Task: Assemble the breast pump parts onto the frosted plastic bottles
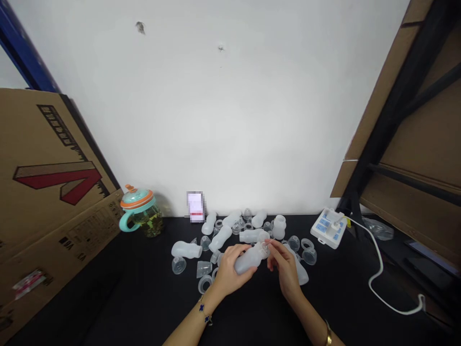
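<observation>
My left hand [230, 271] is wrapped round a translucent white bottle [248, 259] that lies tilted above the black table [137, 298]. My right hand [284, 266] pinches at the bottle's neck [264, 247], where a small clear cap or ring sits; I cannot tell which. Several more bottles [187, 250], clear rings [205, 283] and caps [179, 264] lie scattered just behind and beside both hands.
A teal and orange handled cup [139, 211] stands at the back left by large cardboard boxes [46, 192]. A white power strip [329, 228] with a white cable [378, 274] lies at the right, near a dark shelf frame [389, 120]. A white wall is behind.
</observation>
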The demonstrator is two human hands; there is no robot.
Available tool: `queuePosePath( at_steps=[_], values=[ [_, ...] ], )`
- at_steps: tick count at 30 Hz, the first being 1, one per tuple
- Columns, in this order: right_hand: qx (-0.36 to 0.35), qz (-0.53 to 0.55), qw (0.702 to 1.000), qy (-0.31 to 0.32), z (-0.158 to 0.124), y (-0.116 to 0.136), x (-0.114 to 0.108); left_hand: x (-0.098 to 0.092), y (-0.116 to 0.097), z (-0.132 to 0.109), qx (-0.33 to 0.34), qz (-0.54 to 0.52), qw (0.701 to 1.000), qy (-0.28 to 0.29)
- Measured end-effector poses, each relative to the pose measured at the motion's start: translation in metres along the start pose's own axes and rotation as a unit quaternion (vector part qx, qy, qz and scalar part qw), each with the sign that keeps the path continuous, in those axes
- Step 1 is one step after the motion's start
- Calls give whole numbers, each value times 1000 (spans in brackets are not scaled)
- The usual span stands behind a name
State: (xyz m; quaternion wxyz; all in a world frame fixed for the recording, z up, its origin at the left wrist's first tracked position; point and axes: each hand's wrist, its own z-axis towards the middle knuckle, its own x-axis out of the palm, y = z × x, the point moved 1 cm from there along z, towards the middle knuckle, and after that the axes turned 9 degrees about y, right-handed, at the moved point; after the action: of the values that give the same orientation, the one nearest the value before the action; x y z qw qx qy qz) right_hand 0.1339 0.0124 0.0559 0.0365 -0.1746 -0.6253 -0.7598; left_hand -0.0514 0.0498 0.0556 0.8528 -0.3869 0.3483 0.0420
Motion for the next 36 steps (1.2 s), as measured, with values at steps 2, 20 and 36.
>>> queuePosePath(
  at_steps=[2, 20, 36],
  values=[
    [-1, 2, 1000, 1, 0, 1, 0, 0, 0, 0, 4, 1, 1000, 0],
    [4, 14, 1000, -6, 0, 0, 0, 0, 2, -1, 3, 10, 1000, 4],
    [-8, -22, 1000, -3, 1, 1, 1, 1, 0, 0, 1, 27, 1000, -6]
  ],
)
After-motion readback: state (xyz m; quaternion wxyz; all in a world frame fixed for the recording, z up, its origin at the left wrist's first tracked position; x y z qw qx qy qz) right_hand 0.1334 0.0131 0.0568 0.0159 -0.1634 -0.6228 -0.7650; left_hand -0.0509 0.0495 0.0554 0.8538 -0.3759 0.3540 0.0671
